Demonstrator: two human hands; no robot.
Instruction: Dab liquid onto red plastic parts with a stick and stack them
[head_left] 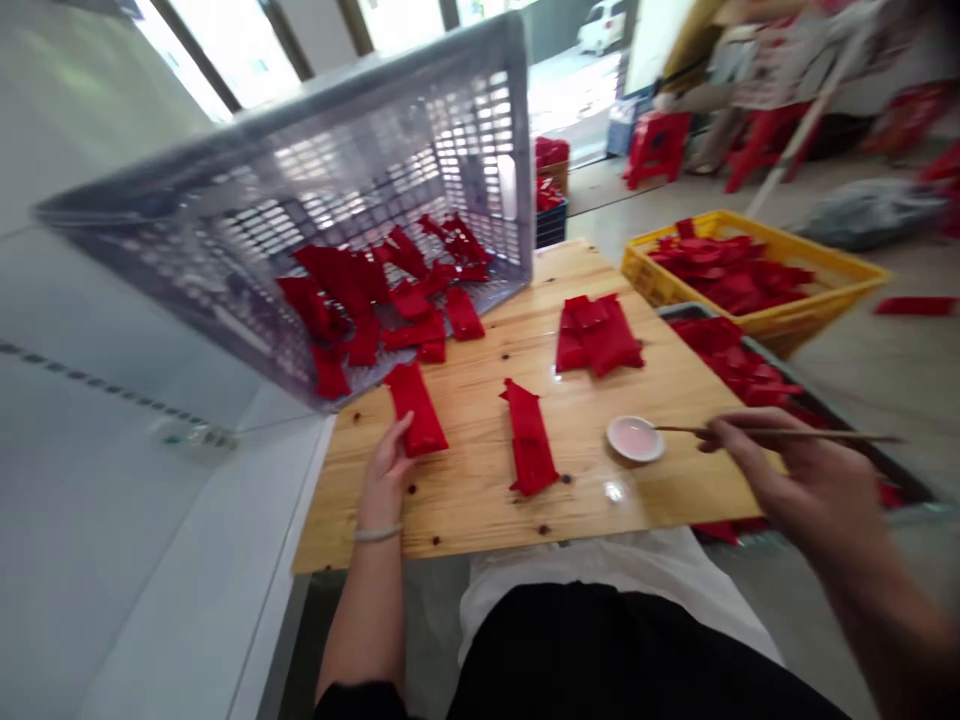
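My left hand (390, 458) is closed on the lower left edge of a red packet (421, 415), just in front of the grey crate. Between the fingers of my right hand (795, 475) is a thin brush (679, 429), its tip reaching the small white dish (636, 440) of pale pink liquid. Another red packet (531, 440) lies alone in the middle of the wooden table (480, 510). Behind it sits a small overlapping pile of red packets (598, 333). The brush's tip is too small to make out clearly.
A grey plastic crate (517, 140) lies tipped on its side at the table's left, with several red packets inside. Right of the table stand a yellow crate (825, 310) and a dark crate (900, 480), both holding red packets. Red stools (658, 145) and a person are farther back.
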